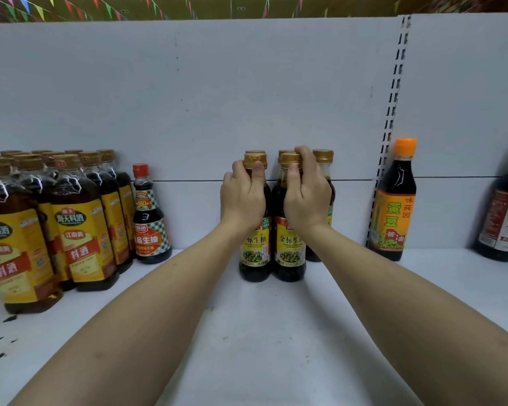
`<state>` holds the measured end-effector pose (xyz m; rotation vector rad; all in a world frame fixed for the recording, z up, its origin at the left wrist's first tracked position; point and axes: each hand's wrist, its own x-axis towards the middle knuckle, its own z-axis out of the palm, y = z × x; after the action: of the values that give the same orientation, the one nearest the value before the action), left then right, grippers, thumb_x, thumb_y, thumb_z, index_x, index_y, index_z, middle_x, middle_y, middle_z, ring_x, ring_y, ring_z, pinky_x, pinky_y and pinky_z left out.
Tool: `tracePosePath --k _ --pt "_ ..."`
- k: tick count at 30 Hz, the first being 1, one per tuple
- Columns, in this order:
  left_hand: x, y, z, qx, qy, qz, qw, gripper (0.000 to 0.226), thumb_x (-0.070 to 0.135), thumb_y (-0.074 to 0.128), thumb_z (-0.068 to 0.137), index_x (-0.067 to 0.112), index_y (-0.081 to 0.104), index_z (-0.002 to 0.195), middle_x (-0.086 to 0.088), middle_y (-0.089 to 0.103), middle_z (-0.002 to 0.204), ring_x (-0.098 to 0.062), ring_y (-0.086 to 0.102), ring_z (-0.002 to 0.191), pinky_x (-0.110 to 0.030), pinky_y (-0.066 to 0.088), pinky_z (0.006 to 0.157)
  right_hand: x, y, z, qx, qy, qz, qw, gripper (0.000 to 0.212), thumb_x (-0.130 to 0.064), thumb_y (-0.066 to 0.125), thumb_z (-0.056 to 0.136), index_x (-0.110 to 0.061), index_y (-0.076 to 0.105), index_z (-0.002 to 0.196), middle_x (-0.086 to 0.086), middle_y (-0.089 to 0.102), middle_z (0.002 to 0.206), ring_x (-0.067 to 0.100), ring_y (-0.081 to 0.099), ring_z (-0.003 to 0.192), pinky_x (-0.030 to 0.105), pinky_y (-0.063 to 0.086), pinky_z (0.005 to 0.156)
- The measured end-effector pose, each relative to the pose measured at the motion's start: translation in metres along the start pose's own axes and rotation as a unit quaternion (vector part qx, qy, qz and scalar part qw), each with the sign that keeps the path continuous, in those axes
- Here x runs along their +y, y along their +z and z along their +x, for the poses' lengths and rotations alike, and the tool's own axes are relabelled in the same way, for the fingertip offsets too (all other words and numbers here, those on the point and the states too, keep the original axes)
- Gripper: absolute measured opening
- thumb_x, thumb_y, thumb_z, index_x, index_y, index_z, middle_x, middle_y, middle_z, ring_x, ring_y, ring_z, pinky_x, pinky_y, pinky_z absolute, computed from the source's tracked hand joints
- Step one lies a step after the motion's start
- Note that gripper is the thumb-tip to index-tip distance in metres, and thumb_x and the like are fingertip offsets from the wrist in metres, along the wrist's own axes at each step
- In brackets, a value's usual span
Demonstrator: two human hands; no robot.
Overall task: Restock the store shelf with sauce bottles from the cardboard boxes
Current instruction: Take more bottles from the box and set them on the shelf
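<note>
Both my forearms reach out over the white shelf [261,332], where the big cooking-wine bottles [79,230] crowd the left end, well apart from my work. At the middle, near the back panel, my left grip [241,197] is wrapped round the neck of one gold-capped sauce bottle [255,256] and my right grip [305,197] round the neck of its neighbour [289,256]. Both stand upright, side by side, just in front of others like them. I judge this the setting-down step. Next I must let go without tipping them, then go for more from the cardboard boxes, which are out of view.
</note>
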<state>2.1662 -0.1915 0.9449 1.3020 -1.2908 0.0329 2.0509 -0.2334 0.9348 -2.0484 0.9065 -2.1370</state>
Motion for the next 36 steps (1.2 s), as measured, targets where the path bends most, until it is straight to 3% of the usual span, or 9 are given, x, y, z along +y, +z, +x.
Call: tracePosePath --k 5,8,11,15,19,23,29,36 --pt "0.005 -0.008 -0.001 -0.043 -0.008 0.058 0.997 0.057 0.058 0.019 0.103 0.012 0.049 0.119 -0.008 0.061 0.117 -0.030 0.045 0.113 -0.049 0.038 0.100 -0.007 -0.006 0.000 -0.021 0.021 -0.036 0.999 0.038 -0.028 0.041 0.105 -0.014 0.055 0.136 -0.008 0.059 0.101 0.014 0.054 0.087 0.031 0.039 0.072" --pt "0.006 -0.013 0.001 -0.059 -0.014 0.080 0.995 0.049 0.049 0.025 0.110 0.009 0.049 0.127 -0.011 0.057 0.131 -0.031 0.042 0.123 -0.048 0.033 0.107 -0.009 -0.014 -0.002 -0.056 0.043 -0.070 0.995 0.049 -0.038 0.040 0.106 -0.026 0.043 0.153 0.001 0.066 0.117 0.021 0.059 0.105 0.035 0.045 0.087" --pt "0.004 -0.017 0.005 -0.067 -0.020 0.092 0.993 0.053 0.050 0.027 0.110 0.012 0.042 0.143 -0.012 0.048 0.146 -0.032 0.036 0.135 -0.048 0.028 0.112 -0.014 -0.026 -0.001 -0.088 0.065 -0.107 0.988 0.057 -0.044 0.041 0.107 -0.038 0.025 0.161 0.004 0.060 0.118 0.021 0.056 0.109 0.035 0.042 0.092" --pt "0.000 -0.031 -0.003 -0.060 -0.026 0.107 0.992 0.065 0.060 0.030 0.106 0.021 0.029 0.158 -0.010 0.036 0.160 -0.030 0.025 0.148 -0.051 0.024 0.119 -0.023 -0.052 -0.003 -0.110 0.100 -0.155 0.977 0.064 -0.052 0.043 0.105 -0.038 0.017 0.163 0.008 0.050 0.126 0.024 0.051 0.117 0.040 0.040 0.101" --pt "0.001 -0.060 -0.025 -0.054 0.044 0.189 0.980 0.071 0.064 0.031 0.104 0.025 0.021 0.162 -0.002 0.027 0.168 -0.026 0.016 0.155 -0.052 0.021 0.123 -0.036 -0.081 -0.014 -0.152 0.113 -0.225 0.956 0.064 -0.058 0.042 0.103 -0.036 0.024 0.161 0.014 0.041 0.148 0.032 0.039 0.137 0.051 0.034 0.113" --pt "0.015 -0.083 -0.053 -0.105 0.062 0.303 0.945 0.073 0.066 0.028 0.103 0.031 0.012 0.165 0.003 0.009 0.174 -0.024 -0.002 0.160 -0.051 0.006 0.127 -0.054 -0.107 -0.027 -0.238 0.127 -0.278 0.922 0.070 -0.064 0.041 0.100 -0.038 0.019 0.162 0.014 0.022 0.165 0.034 0.019 0.151 0.055 0.020 0.119" --pt "0.051 -0.129 -0.127 -0.109 0.027 0.382 0.917 0.075 0.070 0.025 0.101 0.035 0.006 0.165 0.006 0.002 0.174 -0.022 -0.007 0.160 -0.051 0.000 0.129 -0.082 -0.143 -0.056 -0.361 0.076 -0.292 0.882 0.079 -0.070 0.040 0.098 -0.042 0.005 0.163 0.008 -0.008 0.172 0.032 -0.008 0.158 0.057 0.000 0.125" --pt "0.060 -0.221 -0.218 -0.105 -0.050 0.459 0.881 0.074 0.069 0.028 0.102 0.038 0.007 0.165 0.008 0.001 0.174 -0.022 -0.008 0.160 -0.051 0.000 0.128 -0.147 -0.124 -0.112 -0.434 -0.039 -0.249 0.865 0.082 -0.076 0.034 0.096 -0.041 0.001 0.163 0.004 -0.014 0.172 0.030 -0.018 0.157 0.059 -0.003 0.125"
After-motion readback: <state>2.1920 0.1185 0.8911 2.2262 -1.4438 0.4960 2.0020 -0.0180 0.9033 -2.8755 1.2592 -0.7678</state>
